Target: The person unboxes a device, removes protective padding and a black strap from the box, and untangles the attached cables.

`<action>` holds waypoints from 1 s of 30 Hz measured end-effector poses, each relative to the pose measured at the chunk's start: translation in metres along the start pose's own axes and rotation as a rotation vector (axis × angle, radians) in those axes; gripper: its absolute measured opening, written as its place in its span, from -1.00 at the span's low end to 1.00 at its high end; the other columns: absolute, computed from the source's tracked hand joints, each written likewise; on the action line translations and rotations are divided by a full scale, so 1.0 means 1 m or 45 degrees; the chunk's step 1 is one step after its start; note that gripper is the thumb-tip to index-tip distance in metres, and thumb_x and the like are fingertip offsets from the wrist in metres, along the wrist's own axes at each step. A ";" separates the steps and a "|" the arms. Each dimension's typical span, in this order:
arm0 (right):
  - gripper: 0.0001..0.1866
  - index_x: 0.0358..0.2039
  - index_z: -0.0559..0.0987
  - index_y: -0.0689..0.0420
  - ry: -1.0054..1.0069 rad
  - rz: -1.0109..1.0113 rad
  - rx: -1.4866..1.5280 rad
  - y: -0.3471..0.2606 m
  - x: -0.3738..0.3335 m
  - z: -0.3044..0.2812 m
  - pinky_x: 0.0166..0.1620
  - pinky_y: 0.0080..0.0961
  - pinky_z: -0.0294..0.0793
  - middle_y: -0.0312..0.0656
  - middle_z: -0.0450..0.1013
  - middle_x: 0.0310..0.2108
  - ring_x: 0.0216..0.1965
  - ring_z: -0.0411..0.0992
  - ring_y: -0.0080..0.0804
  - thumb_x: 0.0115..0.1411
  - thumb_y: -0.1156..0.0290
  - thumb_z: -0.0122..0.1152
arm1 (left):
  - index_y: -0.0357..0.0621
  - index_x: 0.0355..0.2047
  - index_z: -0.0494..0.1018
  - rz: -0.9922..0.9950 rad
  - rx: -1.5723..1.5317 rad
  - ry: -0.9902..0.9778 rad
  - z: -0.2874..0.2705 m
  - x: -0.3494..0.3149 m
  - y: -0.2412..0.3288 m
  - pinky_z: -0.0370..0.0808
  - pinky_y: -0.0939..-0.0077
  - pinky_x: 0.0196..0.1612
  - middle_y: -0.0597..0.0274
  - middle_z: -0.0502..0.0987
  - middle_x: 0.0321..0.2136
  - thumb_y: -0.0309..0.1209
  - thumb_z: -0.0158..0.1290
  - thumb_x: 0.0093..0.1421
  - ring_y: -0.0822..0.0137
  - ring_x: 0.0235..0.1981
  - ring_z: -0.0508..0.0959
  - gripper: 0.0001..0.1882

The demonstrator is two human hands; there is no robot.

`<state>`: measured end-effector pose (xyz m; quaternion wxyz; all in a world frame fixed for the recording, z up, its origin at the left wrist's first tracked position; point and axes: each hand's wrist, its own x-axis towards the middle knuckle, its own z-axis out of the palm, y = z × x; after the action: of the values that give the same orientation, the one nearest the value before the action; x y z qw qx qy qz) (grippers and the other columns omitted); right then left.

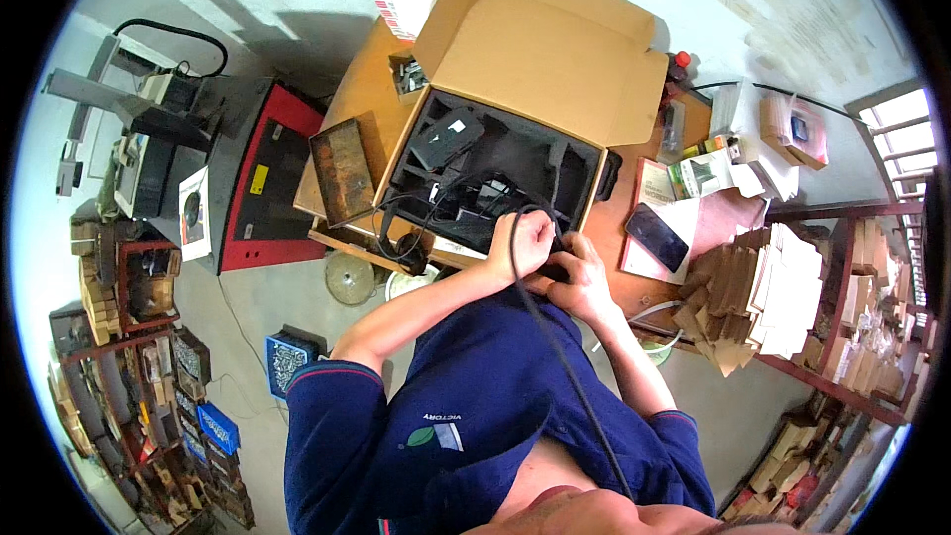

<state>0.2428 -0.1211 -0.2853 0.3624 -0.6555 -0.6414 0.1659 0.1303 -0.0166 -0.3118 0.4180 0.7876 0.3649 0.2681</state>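
An open cardboard box (565, 40) with its lid raised stands on the desk in front of me. Black foam (535, 144) lines it, and a black boxy device (446, 139) and tangled thin black cords (436, 210) lie inside. At the box's near edge, my left hand (530, 243) is closed around a thick black cable (560, 347). This cable loops over the hand and runs down across my chest. Close beside it, my right hand (578, 279) has curled fingers. Something dark lies between the hands; what the right fingers hold is hidden.
A rusty tray (342, 173) lies left of the box, beside a red and black cabinet (267, 178). To the right are a dark phone (657, 236) on papers and a stack of brown envelopes (758, 287). Below the desk edge sits a round stool (350, 279).
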 end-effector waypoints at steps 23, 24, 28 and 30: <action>-0.56 -0.34 0.60 0.13 -0.241 -0.230 0.080 0.006 0.045 -0.020 -0.20 -0.28 0.45 -0.04 0.41 -0.03 -0.27 0.39 -0.11 -0.40 0.52 0.15 | -0.27 -0.40 0.53 0.321 0.010 -0.018 -0.089 -0.001 -0.022 0.46 0.41 -0.53 0.01 0.54 -0.56 -0.49 0.08 0.13 0.07 -0.57 0.56 -0.91; -0.53 -0.34 0.61 0.11 -0.316 -0.159 0.113 0.009 0.036 -0.022 -0.18 -0.29 0.41 -0.02 0.35 0.04 -0.26 0.37 -0.13 -0.43 0.55 0.16 | -0.27 -0.40 0.53 0.335 -0.005 -0.024 -0.091 0.000 -0.025 0.46 0.39 -0.53 0.01 0.54 -0.55 -0.50 0.09 0.13 0.07 -0.57 0.56 -0.91; -0.59 -0.39 0.62 0.13 -0.303 0.024 -0.032 0.002 0.018 -0.004 -0.04 -0.21 0.39 0.11 0.26 0.03 -0.09 0.32 0.02 -0.43 0.47 0.22 | -0.23 -0.42 0.54 0.307 0.019 -0.164 -0.100 0.008 -0.030 0.46 0.37 -0.52 0.08 0.54 -0.55 -0.48 0.11 0.10 0.09 -0.56 0.55 -0.92; -0.57 -0.37 0.61 0.16 -0.319 0.117 -0.022 0.001 0.014 0.005 -0.01 -0.19 0.37 0.13 0.25 0.00 -0.05 0.29 0.06 -0.42 0.46 0.23 | -0.18 -0.44 0.55 0.331 0.088 -0.198 -0.103 0.015 -0.036 0.43 0.35 -0.54 0.12 0.51 -0.59 -0.45 0.12 0.08 0.11 -0.58 0.53 -0.93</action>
<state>0.2417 -0.1059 -0.2864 0.2658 -0.6616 -0.6522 0.2572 0.0516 0.0568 -0.2887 0.3796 0.8604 0.2353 0.2455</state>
